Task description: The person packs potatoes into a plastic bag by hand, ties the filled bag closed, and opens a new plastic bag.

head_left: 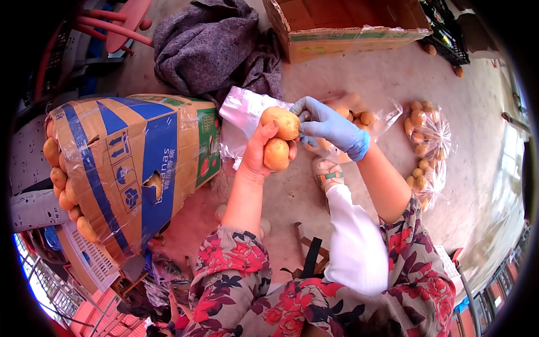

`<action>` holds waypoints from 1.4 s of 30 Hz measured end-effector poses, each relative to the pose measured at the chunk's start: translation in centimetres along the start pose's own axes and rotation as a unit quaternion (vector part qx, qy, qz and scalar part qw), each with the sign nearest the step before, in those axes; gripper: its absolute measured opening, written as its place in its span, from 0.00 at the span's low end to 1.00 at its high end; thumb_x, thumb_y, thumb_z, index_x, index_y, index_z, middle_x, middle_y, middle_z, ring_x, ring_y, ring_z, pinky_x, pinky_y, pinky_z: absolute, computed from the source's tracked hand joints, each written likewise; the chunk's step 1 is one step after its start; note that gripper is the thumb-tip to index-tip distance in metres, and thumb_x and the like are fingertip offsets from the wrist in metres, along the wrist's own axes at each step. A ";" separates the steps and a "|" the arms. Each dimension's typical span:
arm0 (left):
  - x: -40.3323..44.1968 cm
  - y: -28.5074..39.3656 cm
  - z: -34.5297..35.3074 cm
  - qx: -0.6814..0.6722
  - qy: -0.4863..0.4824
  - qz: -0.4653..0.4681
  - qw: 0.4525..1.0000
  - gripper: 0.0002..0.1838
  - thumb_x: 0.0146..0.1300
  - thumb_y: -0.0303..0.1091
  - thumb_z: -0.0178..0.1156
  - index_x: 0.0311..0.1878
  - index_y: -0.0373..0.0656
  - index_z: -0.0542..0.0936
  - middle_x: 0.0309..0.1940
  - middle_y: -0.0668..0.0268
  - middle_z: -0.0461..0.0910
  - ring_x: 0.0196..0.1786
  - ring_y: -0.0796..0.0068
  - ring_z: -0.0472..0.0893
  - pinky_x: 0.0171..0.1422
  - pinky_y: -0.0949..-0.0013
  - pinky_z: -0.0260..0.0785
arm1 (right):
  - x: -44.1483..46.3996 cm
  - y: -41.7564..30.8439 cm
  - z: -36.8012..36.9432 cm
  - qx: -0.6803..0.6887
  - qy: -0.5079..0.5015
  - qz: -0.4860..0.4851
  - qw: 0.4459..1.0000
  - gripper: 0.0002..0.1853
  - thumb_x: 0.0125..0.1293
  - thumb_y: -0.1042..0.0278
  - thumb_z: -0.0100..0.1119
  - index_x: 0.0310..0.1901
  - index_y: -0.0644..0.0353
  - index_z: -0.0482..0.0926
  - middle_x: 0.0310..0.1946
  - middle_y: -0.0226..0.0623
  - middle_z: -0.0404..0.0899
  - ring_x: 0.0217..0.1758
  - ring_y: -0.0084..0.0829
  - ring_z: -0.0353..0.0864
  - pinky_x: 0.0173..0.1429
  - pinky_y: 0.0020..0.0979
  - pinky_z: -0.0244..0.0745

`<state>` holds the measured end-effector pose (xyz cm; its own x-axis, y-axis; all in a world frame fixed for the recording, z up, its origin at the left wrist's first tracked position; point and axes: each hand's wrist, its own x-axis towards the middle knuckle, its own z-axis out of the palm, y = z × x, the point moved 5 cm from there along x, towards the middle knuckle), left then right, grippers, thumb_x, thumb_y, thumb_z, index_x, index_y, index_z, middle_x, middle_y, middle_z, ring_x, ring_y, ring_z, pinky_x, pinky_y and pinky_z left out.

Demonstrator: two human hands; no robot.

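My bare left hand is wrapped round two potatoes. The upper potato rests by my thumb, and the lower potato sits just below it against my fingers. My right hand, in a blue glove, is right beside the upper potato. Its fingertips are pinched together at that potato's right side; what they hold, if anything, is hidden. Behind my right hand lies a clear plastic bag of potatoes, partly covered by the glove. A shiny whitish plastic sheet is spread behind my left hand.
At left stands a blue-striped cardboard box with potatoes at its open side. Bagged potatoes lie on the floor at right. Farther off are an open carton, a dark grey cloth, a black crate and a pink stool.
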<state>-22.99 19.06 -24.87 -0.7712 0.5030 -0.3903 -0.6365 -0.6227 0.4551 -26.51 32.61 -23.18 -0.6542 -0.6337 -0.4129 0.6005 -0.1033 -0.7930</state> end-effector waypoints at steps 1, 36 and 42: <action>0.0 -0.1 -0.2 -0.001 0.005 -0.003 1.000 0.27 0.60 0.53 0.57 0.53 0.40 0.71 0.36 0.53 0.78 0.26 0.62 0.78 0.28 0.65 0.70 | 0.1 0.0 0.1 -0.012 0.002 0.006 1.000 0.18 0.57 0.72 0.54 0.49 0.63 0.66 0.33 0.31 0.72 0.31 0.19 0.73 0.33 0.21 0.68; -0.8 -0.2 0.2 -0.046 -0.004 0.036 0.998 0.29 0.56 0.48 0.63 0.56 0.46 0.65 0.36 0.54 0.77 0.26 0.61 0.77 0.29 0.64 0.72 | 0.7 1.3 0.8 0.171 -0.029 0.024 0.985 0.12 0.60 0.71 0.49 0.45 0.64 0.70 0.26 0.33 0.73 0.26 0.24 0.73 0.26 0.23 0.68; -0.9 -1.0 -0.8 -0.121 -0.053 0.044 0.990 0.34 0.59 0.53 0.58 0.62 0.44 0.62 0.37 0.48 0.77 0.27 0.59 0.77 0.32 0.63 0.70 | 0.8 1.4 -1.3 0.107 0.051 -0.020 0.993 0.11 0.66 0.70 0.49 0.44 0.66 0.77 0.29 0.33 0.77 0.33 0.26 0.77 0.40 0.26 0.72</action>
<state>-21.63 18.73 -25.60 -0.8287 0.4930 -0.2650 -0.5548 -0.7860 0.2727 -26.74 32.95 -25.19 -0.7160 -0.5461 -0.4349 0.6499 -0.2942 -0.7007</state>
